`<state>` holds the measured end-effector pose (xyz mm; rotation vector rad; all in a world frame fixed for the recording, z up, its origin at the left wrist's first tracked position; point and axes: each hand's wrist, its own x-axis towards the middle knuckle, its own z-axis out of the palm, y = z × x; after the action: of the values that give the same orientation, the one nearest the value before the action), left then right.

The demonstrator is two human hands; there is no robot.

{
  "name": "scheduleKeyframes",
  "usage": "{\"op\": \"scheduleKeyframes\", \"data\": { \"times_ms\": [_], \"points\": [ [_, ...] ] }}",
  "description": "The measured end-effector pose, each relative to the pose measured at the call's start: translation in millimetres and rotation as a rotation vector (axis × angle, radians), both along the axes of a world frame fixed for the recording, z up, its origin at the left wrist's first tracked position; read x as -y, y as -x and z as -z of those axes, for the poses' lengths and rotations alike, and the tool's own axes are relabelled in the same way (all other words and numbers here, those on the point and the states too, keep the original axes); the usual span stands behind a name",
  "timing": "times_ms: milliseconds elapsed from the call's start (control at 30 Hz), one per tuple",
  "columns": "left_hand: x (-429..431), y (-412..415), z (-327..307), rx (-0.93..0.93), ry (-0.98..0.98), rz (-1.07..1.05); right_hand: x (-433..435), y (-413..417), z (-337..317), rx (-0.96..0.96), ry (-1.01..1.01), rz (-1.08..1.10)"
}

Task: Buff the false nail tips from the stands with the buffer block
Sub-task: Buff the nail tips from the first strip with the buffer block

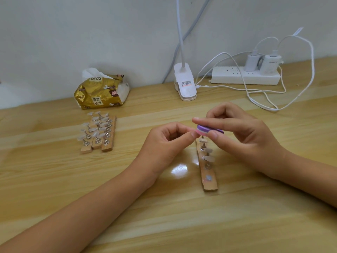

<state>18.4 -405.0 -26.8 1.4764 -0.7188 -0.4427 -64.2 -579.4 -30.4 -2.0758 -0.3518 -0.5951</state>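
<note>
Head cam: the right hand [242, 132] pinched the buffer block [209, 129] flat, long axis running left-right. Its pink end met the left hand [164, 141]'s pinched fingertips, though I couldn't tell if a tip was in there. The stand [207, 172] sat just below, mid-table [182, 225], pointing away from the near edge, with three nail tips [208, 158] on it.

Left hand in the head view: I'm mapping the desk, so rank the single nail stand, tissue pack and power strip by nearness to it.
1. The single nail stand, just right of the left hand.
2. The tissue pack, back left.
3. The power strip, far right against the wall.
</note>
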Motion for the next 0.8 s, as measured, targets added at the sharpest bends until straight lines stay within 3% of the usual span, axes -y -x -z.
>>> {"op": "scheduleKeyframes", "data": {
  "times_ms": [400, 533, 733, 800],
  "points": [
    [-0.2, 0.3, 0.0, -0.012, -0.017, -0.016, 0.7, 0.0, -0.6, -0.074, -0.095, -0.012],
    [0.4, 0.8, -1.3, -0.009, -0.015, -0.04, 4.6, -5.9, 0.0, -0.137, -0.084, 0.088],
    [-0.2, -0.2, -1.0, 0.009, -0.017, -0.054, 6.0, -5.1, -2.3, -0.043, -0.263, 0.118],
    [-0.2, -0.2, -1.6, 0.004, -0.017, -0.056, 5.2, -4.1, -2.1, 0.017, -0.184, 0.117]
  ]
}}
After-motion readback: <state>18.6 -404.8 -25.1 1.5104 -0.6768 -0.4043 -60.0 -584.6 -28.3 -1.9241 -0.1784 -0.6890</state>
